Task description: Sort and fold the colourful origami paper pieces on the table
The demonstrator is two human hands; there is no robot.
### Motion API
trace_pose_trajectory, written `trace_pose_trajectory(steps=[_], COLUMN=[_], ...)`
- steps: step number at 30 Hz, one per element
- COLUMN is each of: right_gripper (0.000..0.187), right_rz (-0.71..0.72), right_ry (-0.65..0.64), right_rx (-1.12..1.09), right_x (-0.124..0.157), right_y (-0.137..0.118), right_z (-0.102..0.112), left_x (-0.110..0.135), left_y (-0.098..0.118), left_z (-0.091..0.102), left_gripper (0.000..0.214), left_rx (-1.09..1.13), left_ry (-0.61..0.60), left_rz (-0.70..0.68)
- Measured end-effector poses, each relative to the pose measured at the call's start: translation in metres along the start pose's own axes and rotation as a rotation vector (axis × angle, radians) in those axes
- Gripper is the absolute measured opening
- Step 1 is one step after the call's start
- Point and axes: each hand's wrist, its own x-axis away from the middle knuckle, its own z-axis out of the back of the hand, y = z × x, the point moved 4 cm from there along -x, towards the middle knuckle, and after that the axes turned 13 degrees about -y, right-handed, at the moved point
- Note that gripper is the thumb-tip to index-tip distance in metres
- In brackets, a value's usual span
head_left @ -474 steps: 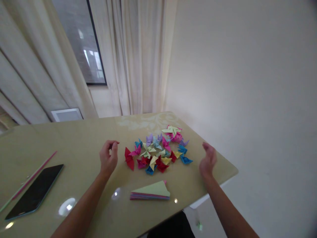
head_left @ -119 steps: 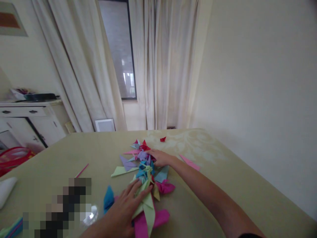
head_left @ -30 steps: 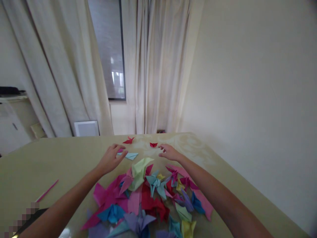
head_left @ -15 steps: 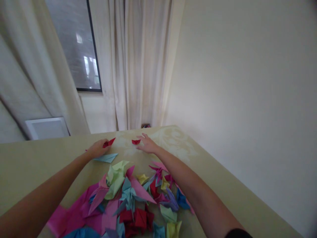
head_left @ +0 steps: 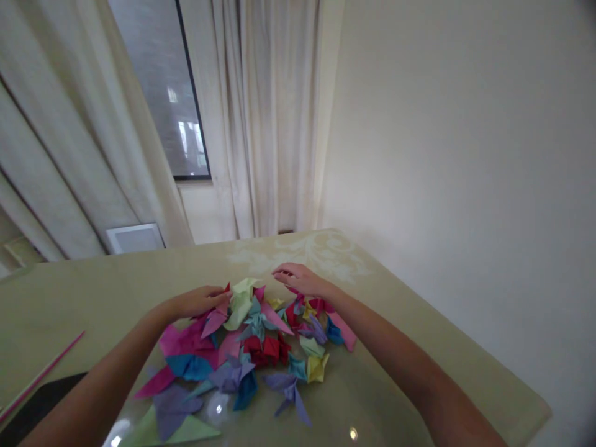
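My left hand (head_left: pixel 205 300) lies with fingers stretched out against the far left side of a heap of folded paper pieces. A red paper tip (head_left: pixel 227 287) shows at its fingertips, and a pink folded piece (head_left: pixel 216 320) lies just below them. My right hand (head_left: pixel 300 279) is loosely cupped, palm down, at the far right side of the heap; what lies under it is partly hidden. Between the hands sit a pale green paper piece (head_left: pixel 241 304) and a light blue paper crane (head_left: pixel 256 321). Red folded paper (head_left: pixel 265 351) fills the heap's middle.
Purple origami (head_left: pixel 288 391) and a green paper piece (head_left: pixel 193 429) lie at the near side of the table (head_left: pixel 395 366). A pink stick (head_left: pixel 44 371) and a dark flat object (head_left: pixel 40 403) are at left. A wall (head_left: pixel 456 155) runs along the right.
Both hands have come back toward me from the table's far part to the heap. The red pieces and light blue piece no longer lie out beyond it. My view has tilted down.
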Motion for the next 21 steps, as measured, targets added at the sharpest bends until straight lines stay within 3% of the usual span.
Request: trace_pose_trajectory(steps=[2,4,6,7,10,12,15,18,21], right_gripper=[0.048,0.058,0.069,0.072,0.074,0.071,0.064,0.051,0.035], right_rz=[-0.072,-0.169,-0.262,-0.295,-0.303,-0.246,-0.161,-0.109,-0.046], right_ry=[0.113,0.198,0.223,0.213,0.143,0.105,0.079,0.085,0.069], right_rx=[0.005,0.02,0.033,0.036,0.048,0.057,0.055,0.036,-0.018], right_x=[0.053,0.1,0.132,0.142,0.142,0.123,0.083,0.046,0.02], right_y=[0.014,0.031,0.046,0.051,0.049,0.038,0.019,0.005,-0.004], right_z=[0.011,0.014,0.007,-0.001,-0.03,-0.048,-0.064,-0.066,-0.064], left_x=[0.008,0.018,0.028,0.033,0.039,0.039,0.031,0.024,0.026], left_y=[0.023,0.05,0.087,0.11,0.177,0.198,0.192,0.163,0.131], left_z=[-0.008,-0.019,-0.038,-0.052,-0.107,-0.136,-0.15,-0.137,-0.121], left_gripper=[0.061,0.055,0.051,0.051,0.068,0.093,0.096,0.073,0.062], left_rx=[-0.047,-0.099,-0.186,-0.235,-0.281,-0.302,-0.332,-0.354,-0.403], left_ry=[0.058,0.19,0.356,0.383,0.133,0.0,-0.005,0.118,0.154], left_rz=[0.038,0.094,0.106,0.036,-0.339,-0.392,-0.276,-0.129,0.011])
